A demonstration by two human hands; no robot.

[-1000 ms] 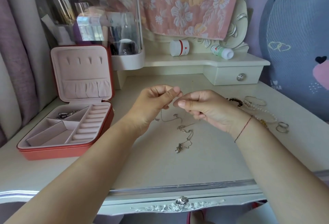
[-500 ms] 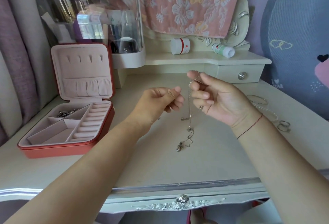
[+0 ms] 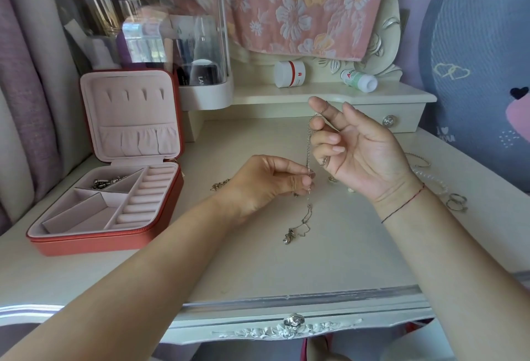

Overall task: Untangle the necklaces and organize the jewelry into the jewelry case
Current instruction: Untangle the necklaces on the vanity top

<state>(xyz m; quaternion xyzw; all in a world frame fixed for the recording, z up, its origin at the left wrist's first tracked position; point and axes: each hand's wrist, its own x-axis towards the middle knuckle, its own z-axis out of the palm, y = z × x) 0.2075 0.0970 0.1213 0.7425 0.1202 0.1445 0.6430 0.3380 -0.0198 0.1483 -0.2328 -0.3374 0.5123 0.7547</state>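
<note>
A thin silver necklace (image 3: 308, 142) hangs straight down from my right hand (image 3: 352, 151), looped over its raised index finger, palm turned toward me. My left hand (image 3: 266, 183) pinches the same chain lower down between thumb and fingertips. The chain's tangled end with a pendant (image 3: 295, 233) lies on the vanity top. The red jewelry case (image 3: 109, 203) stands open at the left, its pink tray holding a few silver pieces (image 3: 107, 183) in the back compartment. A gold chain (image 3: 219, 184) lies just behind my left wrist.
Bracelets, a pearl strand (image 3: 430, 180) and rings (image 3: 457, 203) lie to the right of my right wrist. A clear cosmetics organizer (image 3: 149, 31) stands behind the case. A white jar (image 3: 289, 74) and a tipped bottle (image 3: 360, 80) sit on the raised drawer shelf.
My right hand rose from beside the left, turning palm up and lifting the chain so it hangs taut. My left hand shifted lower and now pinches the hanging chain.
</note>
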